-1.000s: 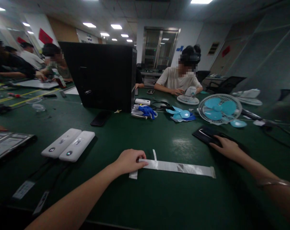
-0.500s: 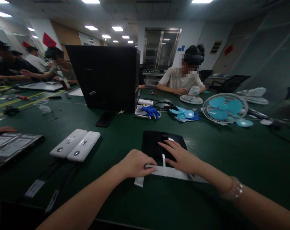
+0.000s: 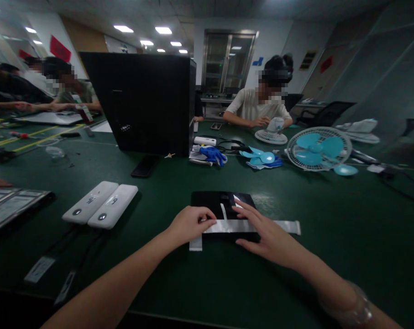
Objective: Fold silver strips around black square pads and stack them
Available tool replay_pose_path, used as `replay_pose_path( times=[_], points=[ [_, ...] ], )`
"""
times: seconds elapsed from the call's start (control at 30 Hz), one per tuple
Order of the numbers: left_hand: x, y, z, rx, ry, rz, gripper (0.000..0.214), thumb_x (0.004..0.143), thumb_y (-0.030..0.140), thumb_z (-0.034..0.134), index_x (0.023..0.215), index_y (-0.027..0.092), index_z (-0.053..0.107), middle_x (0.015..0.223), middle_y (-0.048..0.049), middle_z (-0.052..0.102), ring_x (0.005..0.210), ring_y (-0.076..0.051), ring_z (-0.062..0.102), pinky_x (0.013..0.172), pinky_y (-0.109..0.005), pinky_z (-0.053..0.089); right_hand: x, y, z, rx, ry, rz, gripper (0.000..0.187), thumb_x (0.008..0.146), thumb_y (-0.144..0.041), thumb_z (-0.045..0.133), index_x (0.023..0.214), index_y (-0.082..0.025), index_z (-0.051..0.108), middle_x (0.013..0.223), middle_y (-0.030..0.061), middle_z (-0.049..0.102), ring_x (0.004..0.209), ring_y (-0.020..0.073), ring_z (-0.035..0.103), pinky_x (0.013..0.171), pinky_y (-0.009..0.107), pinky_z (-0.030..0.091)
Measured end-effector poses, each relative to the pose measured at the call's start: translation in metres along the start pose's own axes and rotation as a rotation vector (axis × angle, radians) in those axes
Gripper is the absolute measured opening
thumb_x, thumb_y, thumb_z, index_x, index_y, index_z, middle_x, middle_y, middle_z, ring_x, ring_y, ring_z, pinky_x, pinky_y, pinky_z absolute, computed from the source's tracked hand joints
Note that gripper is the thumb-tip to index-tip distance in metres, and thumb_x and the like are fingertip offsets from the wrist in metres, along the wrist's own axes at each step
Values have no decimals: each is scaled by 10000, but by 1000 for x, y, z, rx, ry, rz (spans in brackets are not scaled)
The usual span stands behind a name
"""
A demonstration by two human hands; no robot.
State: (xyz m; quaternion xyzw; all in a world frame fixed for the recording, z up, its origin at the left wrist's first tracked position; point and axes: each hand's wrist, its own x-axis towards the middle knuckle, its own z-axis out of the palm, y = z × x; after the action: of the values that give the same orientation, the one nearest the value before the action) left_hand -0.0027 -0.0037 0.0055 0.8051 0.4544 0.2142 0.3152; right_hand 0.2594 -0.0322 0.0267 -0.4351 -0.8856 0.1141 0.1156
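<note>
A flat black panel (image 3: pixel 207 199) with a glossy surface lies on the green table in front of me. Across its near part runs a silver-grey strip (image 3: pixel 232 225), its right end sticking out past the panel. One narrow pale strip (image 3: pixel 223 211) stands up from it, and a short grey piece (image 3: pixel 196 243) hangs below its left end. My left hand (image 3: pixel 189 225) pinches the long strip near that left end. Over the strip's right half is my right hand (image 3: pixel 270 235), fingers spread; whether it touches the strip is unclear.
Two white power banks (image 3: pixel 112 205) with cables lie at left, beside a framed board (image 3: pixel 20 205). Behind are a black computer case (image 3: pixel 141 105), a phone (image 3: pixel 144 166), blue gloves (image 3: pixel 212 154), blue fan blades (image 3: pixel 258 156) and a fan (image 3: pixel 318 148). A co-worker (image 3: pixel 258 107) sits opposite.
The long strip has gone from the panel's near edge to lying straighter across the panel. My right hand has lifted off the panel's face and shifted toward me. My left hand keeps its pinch.
</note>
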Motion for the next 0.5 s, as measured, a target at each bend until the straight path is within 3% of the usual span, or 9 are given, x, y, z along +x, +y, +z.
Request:
replay_pose_path(
  times=[0.1,0.33,0.5],
  points=[
    [1,-1,3,-19,3,-35,284,886,446,527,1001,248,694,882,4,692,709,-148,594,597,-249,396,0,2,10,-99,32,-77,512,912,-330,511,1410,-345,398,1503,35,314,1233,248,480,952,449,472],
    [0,-1,5,59,68,-45,298,878,427,522,1086,267,662,905,0,648,650,-131,560,555,-246,393,1,2,16,-204,-55,-130,463,949,-224,404,1391,-357,438,1490,47,342,1297,261,411,993,497,421],
    [0,-3,3,110,72,-41,306,852,413,542,1095,256,642,1032,-10,610,631,-104,544,552,-243,396,0,3,18,-243,-63,-135,445,942,-187,407,1356,-331,489,1408,61,449,1247,249,457,969,474,438]
  ],
)
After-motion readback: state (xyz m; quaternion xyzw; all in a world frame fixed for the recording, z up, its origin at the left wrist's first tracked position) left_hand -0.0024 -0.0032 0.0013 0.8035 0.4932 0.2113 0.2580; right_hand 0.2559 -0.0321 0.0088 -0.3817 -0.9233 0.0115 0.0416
